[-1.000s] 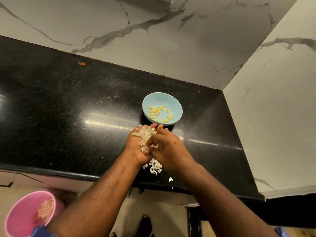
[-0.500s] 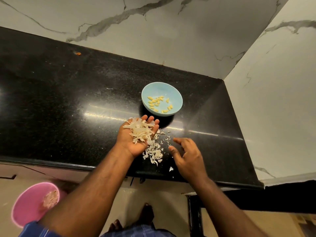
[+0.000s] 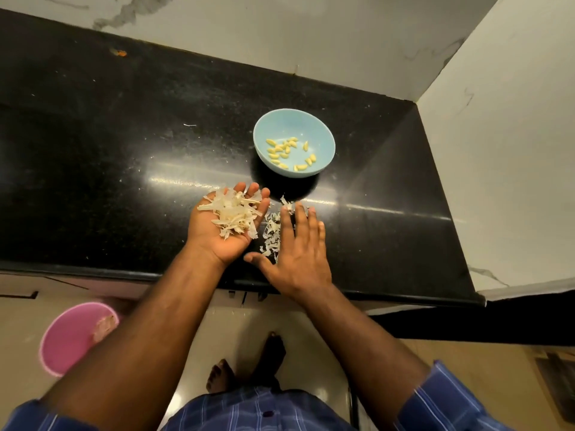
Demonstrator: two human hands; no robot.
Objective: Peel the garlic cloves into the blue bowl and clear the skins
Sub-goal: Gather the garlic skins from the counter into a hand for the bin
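Note:
The blue bowl (image 3: 320,136) stands on the black counter (image 3: 124,157) and holds several peeled yellow garlic cloves (image 3: 284,152). My left hand (image 3: 217,241) lies palm up just in front of the bowl, with a heap of pale garlic skins (image 3: 235,217) in its cupped palm. My right hand (image 3: 298,253) is flat, palm down, with straight fingers on the counter beside it. More loose skins (image 3: 272,236) lie on the counter between the two hands, partly under the right fingers.
A pink bin (image 3: 70,337) with some skins inside stands on the floor at lower left, below the counter's front edge. Marble walls close the back and right side. A small orange speck (image 3: 119,52) lies far back left. My bare feet are on the floor below.
My right hand left the pile in my left palm, swung out to the right and came down flat on the counter by the loose skins. The left hand stayed cupped with its heap.

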